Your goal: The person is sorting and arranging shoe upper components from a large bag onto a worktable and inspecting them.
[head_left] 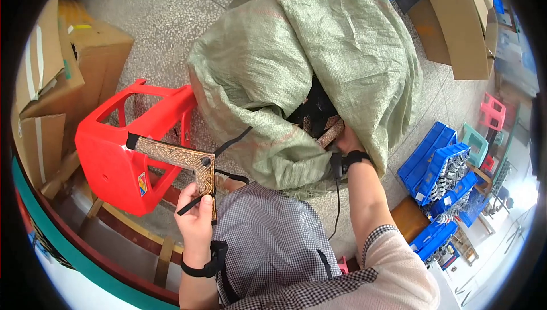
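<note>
Down at the left hand (196, 219), the fingers (206, 203) are closed around the lower end of an L-shaped patterned trim piece (188, 160), brown and gold with black straps at its ends; the thumb presses it from the front. One arm of the piece runs up and left across the side of a red plastic stool (111, 156) tipped on its side, the other drops toward the palm. A black band sits on that wrist.

The right hand (342, 139) is pushed into the mouth of a large green woven sack (307, 59), its fingers buried among dark and patterned pieces (319, 122) inside, so I cannot tell whether they grip anything or how far they are spread. A black wrist strap with a cord hanging from it shows just outside the opening.

Between the arms lies a checked apron (268, 241) over the lap. Cardboard boxes (51, 82) stand at the left, more boxes (456, 25) at the upper right, and blue plastic bins (439, 167) holding small metal parts at the right, with pink and teal stools (484, 122) beyond.

The sack's folds hide most of its contents, and the far right edge is washed out by bright light
</note>
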